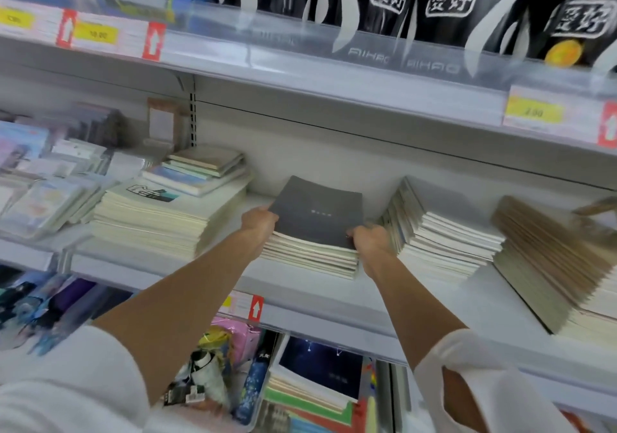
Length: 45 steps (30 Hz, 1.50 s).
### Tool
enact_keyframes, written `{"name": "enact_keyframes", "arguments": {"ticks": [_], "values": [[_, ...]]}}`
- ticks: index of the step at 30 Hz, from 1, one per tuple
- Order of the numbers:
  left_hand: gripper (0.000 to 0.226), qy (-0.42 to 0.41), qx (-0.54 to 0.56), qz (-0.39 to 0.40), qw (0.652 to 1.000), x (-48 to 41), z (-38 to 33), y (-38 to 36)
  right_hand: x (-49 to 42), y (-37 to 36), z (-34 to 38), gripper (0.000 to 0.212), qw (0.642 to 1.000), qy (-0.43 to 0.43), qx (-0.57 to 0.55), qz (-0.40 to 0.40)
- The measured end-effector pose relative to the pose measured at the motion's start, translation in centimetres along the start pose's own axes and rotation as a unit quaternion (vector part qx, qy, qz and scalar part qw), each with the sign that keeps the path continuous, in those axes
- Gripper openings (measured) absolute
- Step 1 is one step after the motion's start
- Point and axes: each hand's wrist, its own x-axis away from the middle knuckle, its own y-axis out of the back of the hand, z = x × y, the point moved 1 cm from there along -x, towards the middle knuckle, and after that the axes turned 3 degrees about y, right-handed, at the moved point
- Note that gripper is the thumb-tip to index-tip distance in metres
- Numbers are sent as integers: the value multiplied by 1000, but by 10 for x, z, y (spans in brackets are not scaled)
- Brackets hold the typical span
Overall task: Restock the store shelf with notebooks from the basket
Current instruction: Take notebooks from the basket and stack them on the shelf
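Arms (187,299) outstretched — left hand (260,229), right hand (370,242) grip notebook stack (317,222).

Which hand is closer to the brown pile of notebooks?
Right. The right hand grips the right edge of the grey-topped stack, one white pile away from the brown pile. The left hand grips the stack's left edge, farther off.

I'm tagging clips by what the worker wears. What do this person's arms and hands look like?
Both arms wear loose white sleeves, the left sleeve and right sleeve, ending about the elbow, with nothing worn below. The right sleeve shows a small gap in its fabric. The left hand and right hand are bare: no gloves, watch, bracelet or ring shows.
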Motion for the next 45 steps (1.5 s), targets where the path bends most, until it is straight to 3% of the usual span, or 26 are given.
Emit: {"name": "enact_keyframes", "arguments": {"ticks": [3, 6, 10, 12, 14, 17, 21, 27, 29, 31, 34, 40, 45], "values": [[35, -31, -16, -3, 999, 1, 1, -2, 3, -5, -2, 7, 997, -37, -57, 23], [39, -34, -27, 9, 999, 4, 1, 1, 7, -11, -3, 27, 996, -42, -73, 41], [38, -16, -28, 53, 998, 5, 1, 9, 5, -8, 0, 39, 997, -40, -29, 63], [37, -5, -21, 40, 999, 7, -1, 14, 7, -5, 3, 44, 995, 9, 99, 29], [33, -25, -27, -4, 999, 13, -4, 22, 17, -6, 8, 48, 967, 109, 223, -62], [20, -82, -28, -90, 992, 29, -10, 44, 53, -18, 21, 42, 937, 262, 206, -102], [25, -50, -58, -124, 989, 59, -6, 92, 109, -53, 34, 10, 927, 353, 130, -22], [27, 15, -58, -163, 985, 108, 41, 204, 201, -135, 31, 13, 919, 371, 101, 90], [38, 39, -51, -191, 980, 123, 71, 248, 229, -166, 19, 12, 915, 369, 93, 130], [47, 62, -42, -222, 972, 144, 107, 291, 258, -197, 3, 16, 909, 363, 103, 175], [35, 123, -8, -315, 941, 177, 166, 352, 303, -242, -29, 31, 890, 355, 136, 253], [20, 236, 43, -411, 880, 233, 287, 446, 385, -328, -114, 17, 854, 259, 179, 415], [24, 286, 106, -437, 846, 269, 376, 477, 437, -371, -189, 22, 776, 197, 249, 544]]}}
